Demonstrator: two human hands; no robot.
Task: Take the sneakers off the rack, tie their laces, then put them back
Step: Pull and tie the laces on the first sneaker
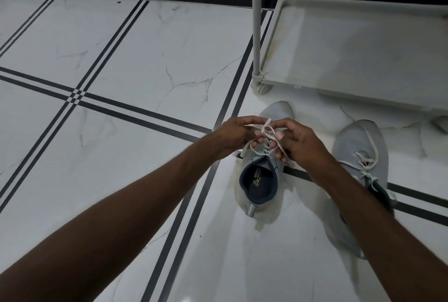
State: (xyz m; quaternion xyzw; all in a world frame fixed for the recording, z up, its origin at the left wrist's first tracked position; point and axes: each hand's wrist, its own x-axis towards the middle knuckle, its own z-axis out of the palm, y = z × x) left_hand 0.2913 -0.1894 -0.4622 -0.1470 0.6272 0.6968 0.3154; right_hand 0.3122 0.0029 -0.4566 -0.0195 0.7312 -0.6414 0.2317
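Two light grey sneakers stand on the tiled floor in front of the rack. The left sneaker [258,180] has a dark lining and its toe points away from me. Over its tongue my left hand [234,135] and my right hand [299,143] each pinch a strand of its white laces [265,129], which cross in a loop between my fingertips. The right sneaker [358,146] sits to the right, partly behind my right forearm, and its laces lie loose across the upper.
A white shoe rack [351,42] stands at the upper right, with a low bare shelf and two upright poles [256,23]. The floor is white marble tile with dark stripe lines. A dark skirting band runs along the wall at the top.
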